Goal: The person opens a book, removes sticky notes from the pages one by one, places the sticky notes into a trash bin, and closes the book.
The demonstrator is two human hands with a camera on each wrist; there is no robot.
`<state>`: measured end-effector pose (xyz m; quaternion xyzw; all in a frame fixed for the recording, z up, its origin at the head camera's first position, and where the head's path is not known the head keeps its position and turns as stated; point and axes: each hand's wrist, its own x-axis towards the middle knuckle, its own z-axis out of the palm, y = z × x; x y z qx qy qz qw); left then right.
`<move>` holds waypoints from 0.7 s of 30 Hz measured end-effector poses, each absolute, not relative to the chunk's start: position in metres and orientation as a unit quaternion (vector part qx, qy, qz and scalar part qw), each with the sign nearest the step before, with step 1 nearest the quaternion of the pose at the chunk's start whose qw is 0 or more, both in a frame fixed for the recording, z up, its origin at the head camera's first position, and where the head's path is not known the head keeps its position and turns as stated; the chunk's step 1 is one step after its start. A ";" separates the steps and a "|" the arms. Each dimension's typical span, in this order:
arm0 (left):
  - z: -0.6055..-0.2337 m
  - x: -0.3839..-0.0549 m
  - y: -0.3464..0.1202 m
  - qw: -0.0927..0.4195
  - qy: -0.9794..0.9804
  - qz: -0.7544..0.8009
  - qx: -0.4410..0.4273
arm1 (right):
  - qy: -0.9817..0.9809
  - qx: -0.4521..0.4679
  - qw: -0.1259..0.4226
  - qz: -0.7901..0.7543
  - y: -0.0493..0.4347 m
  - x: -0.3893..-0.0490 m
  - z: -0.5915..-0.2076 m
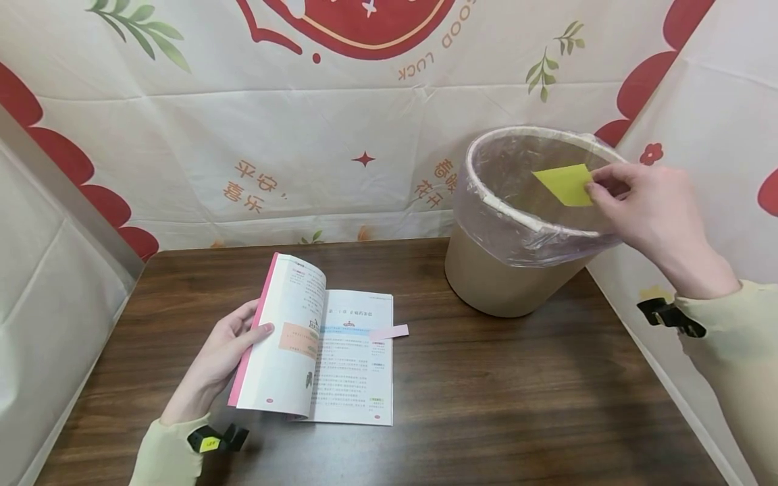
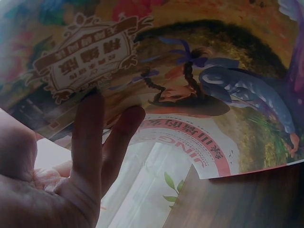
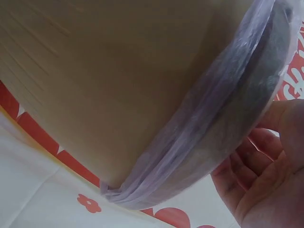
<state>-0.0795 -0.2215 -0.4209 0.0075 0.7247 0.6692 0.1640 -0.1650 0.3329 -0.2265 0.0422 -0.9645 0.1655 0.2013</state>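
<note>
My left hand (image 1: 234,347) grips the left side of an open book (image 1: 358,364), thumb on the page and fingers behind the pink-edged cover. In the left wrist view the illustrated cover (image 2: 190,90) shows, with fingers of the left hand (image 2: 90,156) against it. A pale pink sticky tab (image 1: 390,332) pokes out from the right page. Over the mouth of a bin (image 1: 504,277), my right hand (image 1: 656,209) pinches a yellow sticky note (image 1: 568,185) by its right corner. The right wrist view shows the right hand (image 3: 270,166) beside the bin's rim; the note is hidden there.
A thin clear plastic bag (image 1: 486,219) lines the bin and folds over its rim. The bin stands at the back right of the brown wooden table (image 1: 486,405). Printed white cloth (image 1: 340,182) hangs behind and along both sides.
</note>
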 end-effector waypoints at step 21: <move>-0.420 -0.081 -0.221 0.162 0.727 0.667 0.012 | -0.986 0.054 0.111 0.109 0.338 -0.175 -0.232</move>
